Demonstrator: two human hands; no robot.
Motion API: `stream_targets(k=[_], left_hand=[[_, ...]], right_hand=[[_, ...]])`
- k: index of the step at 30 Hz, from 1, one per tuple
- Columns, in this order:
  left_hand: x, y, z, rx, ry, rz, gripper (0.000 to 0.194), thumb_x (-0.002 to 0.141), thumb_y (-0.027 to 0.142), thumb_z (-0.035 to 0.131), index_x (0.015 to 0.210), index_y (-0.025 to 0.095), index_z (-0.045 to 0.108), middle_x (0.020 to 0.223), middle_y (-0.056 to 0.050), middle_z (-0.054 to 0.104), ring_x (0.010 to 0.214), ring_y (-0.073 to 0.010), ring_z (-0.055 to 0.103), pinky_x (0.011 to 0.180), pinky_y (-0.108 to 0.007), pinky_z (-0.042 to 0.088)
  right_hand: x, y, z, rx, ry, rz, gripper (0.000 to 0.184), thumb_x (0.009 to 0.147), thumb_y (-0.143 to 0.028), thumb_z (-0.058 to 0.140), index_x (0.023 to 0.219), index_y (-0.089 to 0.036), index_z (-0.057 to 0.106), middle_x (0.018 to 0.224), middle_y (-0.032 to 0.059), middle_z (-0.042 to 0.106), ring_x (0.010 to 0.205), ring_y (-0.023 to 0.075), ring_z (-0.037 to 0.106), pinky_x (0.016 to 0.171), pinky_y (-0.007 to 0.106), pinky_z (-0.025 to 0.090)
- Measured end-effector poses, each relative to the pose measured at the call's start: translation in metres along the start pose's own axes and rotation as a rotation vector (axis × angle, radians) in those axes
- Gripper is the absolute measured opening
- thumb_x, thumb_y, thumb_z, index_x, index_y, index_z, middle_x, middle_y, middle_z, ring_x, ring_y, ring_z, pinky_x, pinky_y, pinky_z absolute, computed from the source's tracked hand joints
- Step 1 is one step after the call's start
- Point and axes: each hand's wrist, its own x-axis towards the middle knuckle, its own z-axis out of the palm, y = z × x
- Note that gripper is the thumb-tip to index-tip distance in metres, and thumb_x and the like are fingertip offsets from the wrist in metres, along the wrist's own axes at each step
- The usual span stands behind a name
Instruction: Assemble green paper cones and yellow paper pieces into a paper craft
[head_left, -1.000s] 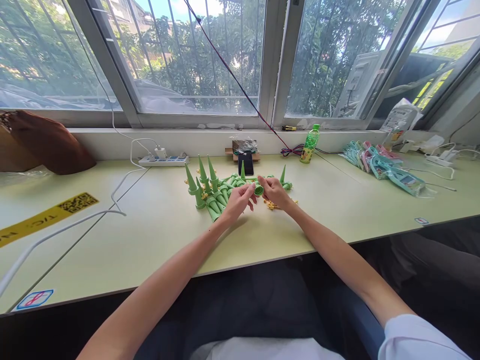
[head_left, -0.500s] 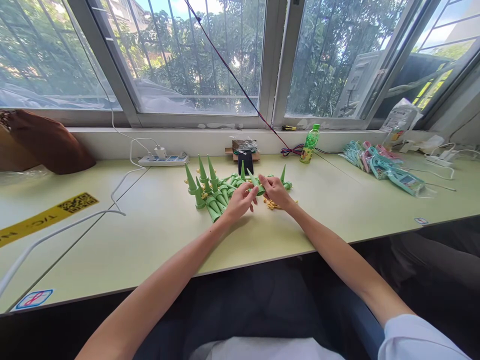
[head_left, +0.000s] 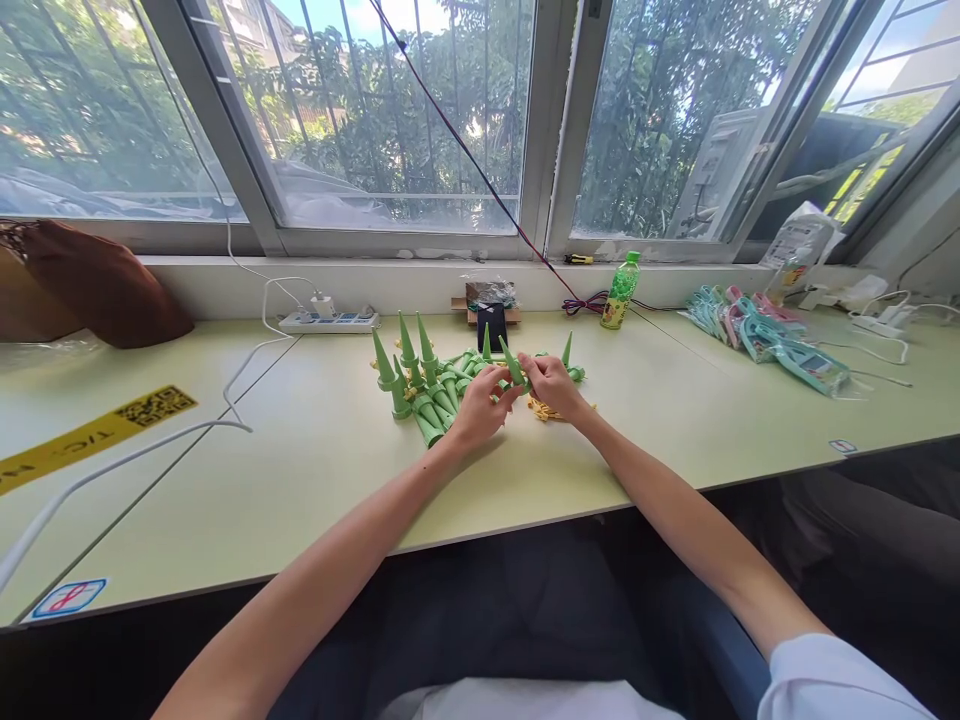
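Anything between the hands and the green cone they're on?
Nothing visible: the left hand and right hand both have fingers on the green cone. The yellow pieces lie near the right hand, not between.

Lay spread out beneath the windows (head_left: 420, 150).
Included a power strip (head_left: 341, 323) at left, a black phone (head_left: 496, 320) before a small box (head_left: 489, 293), a green-capped bottle (head_left: 619, 292), and plastic-wrapped straps (head_left: 759, 335) farther right.

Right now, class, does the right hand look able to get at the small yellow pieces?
Probably yes: the small yellow pieces lie close beside the right hand, nothing visible between, though it grips a green pointed cone and might need freeing first.
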Motion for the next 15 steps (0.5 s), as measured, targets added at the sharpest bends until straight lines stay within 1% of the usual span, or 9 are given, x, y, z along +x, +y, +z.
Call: stream_targets(k=[3,7,11,15], left_hand=[[-0.0009,-0.0014,0.0011,0.093,0.028,0.047,0.013,0.093,0.03,0.06,0.094,0.018,0.064,0.099,-0.004,0.054,0.061,-0.0065,0.057,0.047,-0.018,0.05],[-0.0015,-0.005,0.0026,0.197,0.079,0.138,0.007,0.093,0.024,0.06,0.098,0.019,0.063,0.098,-0.004,0.053,0.067,-0.008,0.057,0.052,-0.019,0.052],[-0.0018,-0.0062,0.0025,0.271,0.106,0.212,0.008,0.094,0.019,0.059,0.101,0.019,0.064,0.102,-0.005,0.056,0.065,-0.0071,0.056,0.055,-0.019,0.052],[-0.0019,-0.007,0.0029,0.323,0.13,0.24,0.011,0.093,0.017,0.059,0.103,0.02,0.065,0.109,-0.006,0.055,0.061,-0.0043,0.055,0.056,-0.02,0.052]], right_hand=[[0.0002,-0.0005,0.0005,-0.008,-0.006,0.009,0.067,0.086,-0.08,0.045,0.053,-0.024,0.031,0.043,-0.004,0.03,0.04,0.0095,0.035,0.039,0.026,0.025],[-0.0003,-0.003,0.0006,-0.01,-0.01,0.025,0.065,0.087,-0.076,0.046,0.051,-0.024,0.03,0.04,-0.0043,0.031,0.038,0.0085,0.032,0.039,0.026,0.026],[-0.0003,-0.0042,0.0015,0.042,-0.006,0.031,0.064,0.087,-0.071,0.05,0.048,-0.023,0.031,0.038,-0.004,0.033,0.036,0.0081,0.032,0.038,0.026,0.026],[0.0001,-0.0055,0.0041,0.121,-0.004,0.063,0.064,0.084,-0.072,0.054,0.047,-0.023,0.035,0.038,-0.0039,0.034,0.035,0.0085,0.034,0.037,0.026,0.027]])
